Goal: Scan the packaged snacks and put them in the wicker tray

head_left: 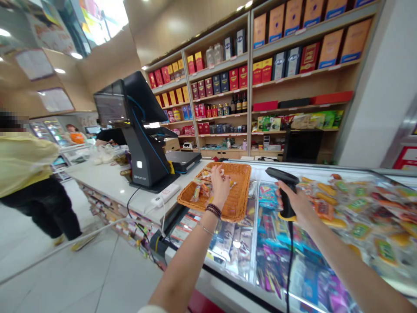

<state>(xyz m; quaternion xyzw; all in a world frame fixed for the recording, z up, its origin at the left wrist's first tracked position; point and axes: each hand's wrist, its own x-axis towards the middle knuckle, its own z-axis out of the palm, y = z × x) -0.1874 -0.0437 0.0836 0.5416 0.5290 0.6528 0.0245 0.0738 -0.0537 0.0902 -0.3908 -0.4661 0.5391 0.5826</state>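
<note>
My left hand, with a beaded bracelet at the wrist, reaches over an orange wicker basket. Its fingers are curled together, and whatever they may hold is too small to make out. Small wrapped snacks lie in the basket's left part, just beside the fingers. A black barcode scanner is gripped by its handle in my right hand. The scanner's head points left, and its cord hangs down over the glass top of a freezer. Below the glass, several packaged frozen goods show in blue and purple wrappers.
A dark checkout terminal stands on the white counter, left of the basket, with a white power strip before it. Bagged foods spread at the right. Shelves of boxes fill the back. A person in yellow stands far left.
</note>
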